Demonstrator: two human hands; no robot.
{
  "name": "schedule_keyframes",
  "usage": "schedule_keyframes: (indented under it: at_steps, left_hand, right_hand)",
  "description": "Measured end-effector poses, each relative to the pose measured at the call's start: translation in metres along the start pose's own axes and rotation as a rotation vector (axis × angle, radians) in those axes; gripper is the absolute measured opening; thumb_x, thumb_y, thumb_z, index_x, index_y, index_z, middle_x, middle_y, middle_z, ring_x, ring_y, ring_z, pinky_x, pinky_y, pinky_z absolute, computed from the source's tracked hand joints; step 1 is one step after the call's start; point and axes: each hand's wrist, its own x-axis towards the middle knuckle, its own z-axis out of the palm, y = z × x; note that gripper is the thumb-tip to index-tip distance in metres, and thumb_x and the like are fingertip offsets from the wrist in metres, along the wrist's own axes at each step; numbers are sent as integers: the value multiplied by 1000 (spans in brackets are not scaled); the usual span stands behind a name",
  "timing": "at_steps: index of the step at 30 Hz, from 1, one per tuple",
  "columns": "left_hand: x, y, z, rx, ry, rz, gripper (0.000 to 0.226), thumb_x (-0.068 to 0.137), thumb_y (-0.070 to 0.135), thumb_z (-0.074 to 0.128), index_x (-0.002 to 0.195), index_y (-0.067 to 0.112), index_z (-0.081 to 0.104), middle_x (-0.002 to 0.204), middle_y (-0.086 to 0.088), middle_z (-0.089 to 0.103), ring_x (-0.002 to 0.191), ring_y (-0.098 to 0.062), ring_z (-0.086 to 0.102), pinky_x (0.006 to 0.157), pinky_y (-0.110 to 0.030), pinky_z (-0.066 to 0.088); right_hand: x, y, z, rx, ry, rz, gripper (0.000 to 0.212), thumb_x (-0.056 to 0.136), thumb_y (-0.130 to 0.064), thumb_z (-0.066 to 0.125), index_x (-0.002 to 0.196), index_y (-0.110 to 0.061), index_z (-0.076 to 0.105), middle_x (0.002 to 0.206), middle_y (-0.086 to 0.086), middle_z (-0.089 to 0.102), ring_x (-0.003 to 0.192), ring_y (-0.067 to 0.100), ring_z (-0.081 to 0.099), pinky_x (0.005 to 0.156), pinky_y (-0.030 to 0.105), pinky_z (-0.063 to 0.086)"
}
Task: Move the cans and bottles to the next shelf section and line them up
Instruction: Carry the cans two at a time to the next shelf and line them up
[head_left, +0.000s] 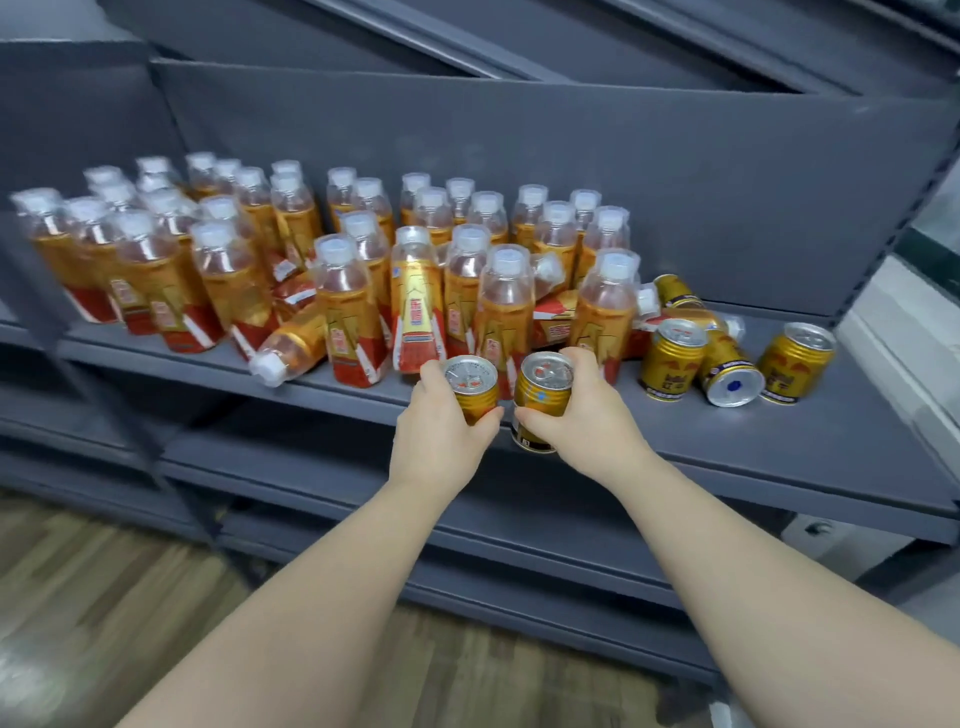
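As hands (441, 415) (587, 410) grip cans (471, 387) (544, 384) at shelf edge (779, 475), bare surface (831, 436) rightward

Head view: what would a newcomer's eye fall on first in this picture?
First come the two hands at the front edge of the grey shelf: the left hand grips one gold can, the right hand a second can. Behind them crowd the orange bottles, some fallen. To the right are loose cans, one lying on its side.

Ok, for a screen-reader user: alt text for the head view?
The left hand grips a can and the right hand a second can at the front of a grey shelf. Behind stand many bottles, some toppled; more cans sit to the right.
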Motion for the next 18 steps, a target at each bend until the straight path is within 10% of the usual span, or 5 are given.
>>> schedule_keyframes:
  at_steps: [18]
  left_hand:
    - [-12, -200, -206, 96, 300, -363, 64, 83, 46, 77, 125, 19, 37, 121, -3, 58, 108, -29, 58, 81, -31, 38]
  right_hand:
    - [4, -189, 204, 36, -369, -258, 62, 80, -37, 79, 120, -38, 32, 107, -14, 58, 94, 6, 59, 82, 31, 49]
